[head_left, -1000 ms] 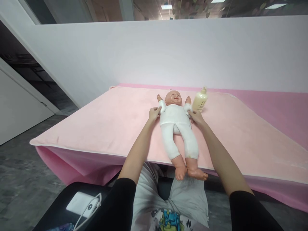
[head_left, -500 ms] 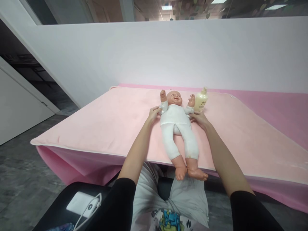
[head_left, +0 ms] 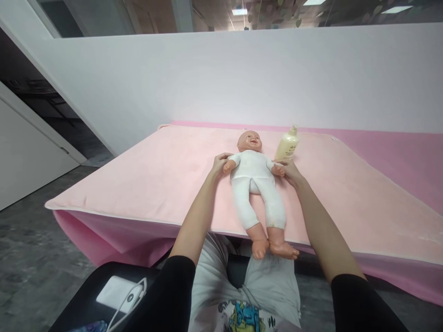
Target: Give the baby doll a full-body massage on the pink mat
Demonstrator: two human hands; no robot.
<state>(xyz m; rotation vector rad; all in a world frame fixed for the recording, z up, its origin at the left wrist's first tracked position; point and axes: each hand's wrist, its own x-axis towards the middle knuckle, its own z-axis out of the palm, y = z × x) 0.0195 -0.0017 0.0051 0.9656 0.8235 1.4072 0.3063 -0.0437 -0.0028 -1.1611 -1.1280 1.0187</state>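
Note:
A baby doll (head_left: 254, 167) in a white cloth suit lies on its back on the pink padded cover (head_left: 145, 170), head away from me and bare feet over the near edge. My left hand (head_left: 220, 165) is closed at the doll's arm on the left, its fingertips partly hidden behind the forearm. On the other side, my right hand (head_left: 291, 172) is closed around the doll's other arm near the wrist. Both doll arms point down along its sides. A pale yellow pump bottle (head_left: 287, 144) stands tilted just beyond my right hand.
Behind the table rises a white partition (head_left: 242, 78) with glass above it. Darker pink cloth (head_left: 398, 157) shows under the cover. At lower left, a white device (head_left: 119, 293) with a cable lies on a black seat (head_left: 86, 295).
The doll's two arms have swung down from beside its head to its sides. My hands have stayed at nearly the same spots. The bottle looks unmoved.

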